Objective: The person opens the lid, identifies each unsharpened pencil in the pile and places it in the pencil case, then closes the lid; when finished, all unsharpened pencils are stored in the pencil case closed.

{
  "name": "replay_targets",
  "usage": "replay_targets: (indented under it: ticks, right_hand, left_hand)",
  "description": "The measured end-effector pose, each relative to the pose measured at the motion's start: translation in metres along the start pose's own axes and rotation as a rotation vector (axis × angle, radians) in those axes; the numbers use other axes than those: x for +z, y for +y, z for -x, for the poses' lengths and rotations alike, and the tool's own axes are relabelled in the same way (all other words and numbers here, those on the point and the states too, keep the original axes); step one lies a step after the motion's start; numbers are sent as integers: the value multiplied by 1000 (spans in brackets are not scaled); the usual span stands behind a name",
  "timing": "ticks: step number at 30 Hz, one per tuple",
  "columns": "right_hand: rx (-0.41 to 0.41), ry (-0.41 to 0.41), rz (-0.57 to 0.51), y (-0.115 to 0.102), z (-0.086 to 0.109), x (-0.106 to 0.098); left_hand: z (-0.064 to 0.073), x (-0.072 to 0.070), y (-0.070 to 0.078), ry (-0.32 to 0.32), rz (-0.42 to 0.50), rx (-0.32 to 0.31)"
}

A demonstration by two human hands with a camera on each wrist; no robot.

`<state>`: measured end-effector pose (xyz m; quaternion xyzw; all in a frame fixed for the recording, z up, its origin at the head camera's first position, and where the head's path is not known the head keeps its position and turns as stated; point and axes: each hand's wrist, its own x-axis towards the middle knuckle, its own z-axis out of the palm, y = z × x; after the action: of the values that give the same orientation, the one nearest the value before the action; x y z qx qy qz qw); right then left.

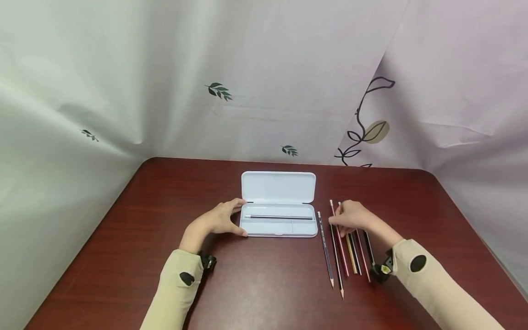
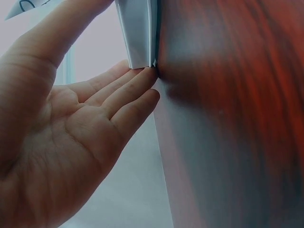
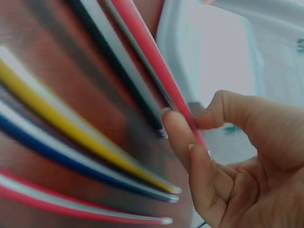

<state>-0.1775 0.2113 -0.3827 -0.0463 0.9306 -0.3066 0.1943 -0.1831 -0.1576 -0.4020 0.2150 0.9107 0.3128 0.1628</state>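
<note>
A white pencil case [image 1: 264,228] lies with its lid [image 1: 278,187] raised, and one dark striped pencil [image 1: 280,217] rests lengthwise in its long compartment. My left hand [image 1: 220,219] holds the case's left end, thumb at the near corner and fingers at the far one. In the left wrist view those fingers [image 2: 128,92] reach straight to the case's end. To the right of the case, my right hand [image 1: 352,215] pinches a red pencil [image 3: 147,42] between thumb and fingertips. Right beside that pencil is a dark striped one [image 3: 114,57].
A blue patterned pencil [image 1: 326,250] lies just right of the case. Several more, including a yellow pencil [image 3: 95,135], a blue one [image 3: 90,159] and another red one [image 3: 85,205], lie roughly parallel beneath my right hand. A pale curtain [image 1: 264,91] hangs behind the brown table [image 1: 165,192].
</note>
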Motion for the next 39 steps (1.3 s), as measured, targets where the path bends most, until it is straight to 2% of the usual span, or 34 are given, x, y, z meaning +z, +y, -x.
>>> replay_targets:
  ticks: [3, 10, 16, 20, 24, 31, 35, 39]
  right_hand:
    - [-61, 28, -18, -7, -4, -12]
    - [-359, 149, 13, -26, -20, -34]
    - [-533, 263, -26, -50, -32, -31]
    - [-624, 322, 54, -63, -41, -21]
    - [-671, 342, 152, -72, -45, -12]
    - [-691, 303, 241, -83, -51, 3]
    - [-742, 277, 338, -82, -56, 11]
    - [-786, 241, 353, -78, -59, 19]
  left_hand:
    - [1, 0, -1, 3, -3, 2]
    - [3, 0, -4, 7, -3, -1]
    - [2, 1, -4, 6, 2, -4]
    - [2, 1, -3, 5, 13, -5]
    - [2, 1, -2, 2, 26, -10]
    - [1, 1, -2, 0, 23, -25]
    - [1, 0, -1, 0, 10, -21]
    - [-1, -1, -2, 2, -4, -27]
